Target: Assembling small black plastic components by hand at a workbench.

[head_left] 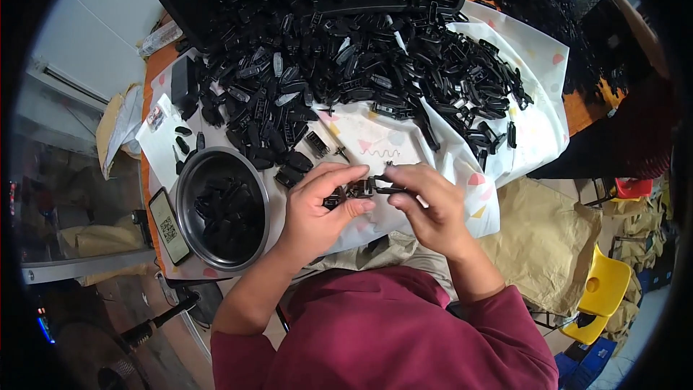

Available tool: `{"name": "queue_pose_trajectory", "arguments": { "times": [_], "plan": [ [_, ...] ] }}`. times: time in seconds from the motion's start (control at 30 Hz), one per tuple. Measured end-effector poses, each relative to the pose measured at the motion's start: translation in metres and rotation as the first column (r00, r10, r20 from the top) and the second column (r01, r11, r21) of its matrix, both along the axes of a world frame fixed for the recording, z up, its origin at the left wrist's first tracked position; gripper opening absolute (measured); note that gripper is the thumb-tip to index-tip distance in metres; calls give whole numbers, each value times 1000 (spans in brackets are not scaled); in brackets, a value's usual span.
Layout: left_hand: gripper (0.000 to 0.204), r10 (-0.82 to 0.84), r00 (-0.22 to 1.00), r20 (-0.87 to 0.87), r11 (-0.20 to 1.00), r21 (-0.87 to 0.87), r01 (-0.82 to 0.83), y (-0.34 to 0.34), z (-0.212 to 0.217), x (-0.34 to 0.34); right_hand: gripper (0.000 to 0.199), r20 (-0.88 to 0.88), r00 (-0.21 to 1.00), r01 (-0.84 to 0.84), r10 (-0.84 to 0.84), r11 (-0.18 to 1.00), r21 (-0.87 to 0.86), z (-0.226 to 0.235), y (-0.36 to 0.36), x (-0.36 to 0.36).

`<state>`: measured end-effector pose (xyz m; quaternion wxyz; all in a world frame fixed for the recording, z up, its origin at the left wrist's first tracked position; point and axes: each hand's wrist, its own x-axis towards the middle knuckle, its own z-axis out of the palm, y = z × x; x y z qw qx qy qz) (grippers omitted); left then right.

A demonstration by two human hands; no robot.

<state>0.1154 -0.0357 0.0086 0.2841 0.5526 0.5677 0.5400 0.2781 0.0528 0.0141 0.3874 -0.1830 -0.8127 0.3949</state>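
Left hand (317,206), palm turned inward with fingers curled, pinches a small black plastic clip part (359,188) between thumb and fingertips; right hand (432,206), wrist bent toward it, grips a thin black plastic strip (390,190) that meets the part between both sets of fingertips. Beyond the fingers lies a heap of black plastic clips (375,65) on white patterned sheeting (538,130); left of the left-hand knuckles stands a round steel bowl (222,209) holding more.

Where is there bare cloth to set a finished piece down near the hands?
One bare patch of cloth lies just beyond the left hand and right hand, bordered above by the pile of black parts. A second lies right of the right hand, near the cloth's edge. The pile and the bowl at left are crowded.
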Motion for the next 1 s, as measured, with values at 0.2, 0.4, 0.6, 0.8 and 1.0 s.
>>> {"name": "queue_pose_trajectory", "arguments": {
  "times": [0.2,0.4,0.6,0.8,1.0],
  "plan": [
    [28,18,995,98,999,-31,-15,-6,0,4,33,14,1000,17,-21,965,263,-4,-3,3],
    [26,89,995,32,995,-53,-88,-4,-4,4,34,44,997,37,-58,924,381,-9,-2,-1],
    [24,57,646,761,984,-151,91,-4,-18,12,35,34,991,106,-129,919,379,-8,-8,-9],
    [22,261,525,810,952,-305,-3,9,-18,22,35,30,953,278,-302,908,313,-24,-20,-20],
    [20,137,326,936,967,-197,162,20,-35,15,20,124,988,150,-87,667,-730,-33,-17,-12]
  ]
}}
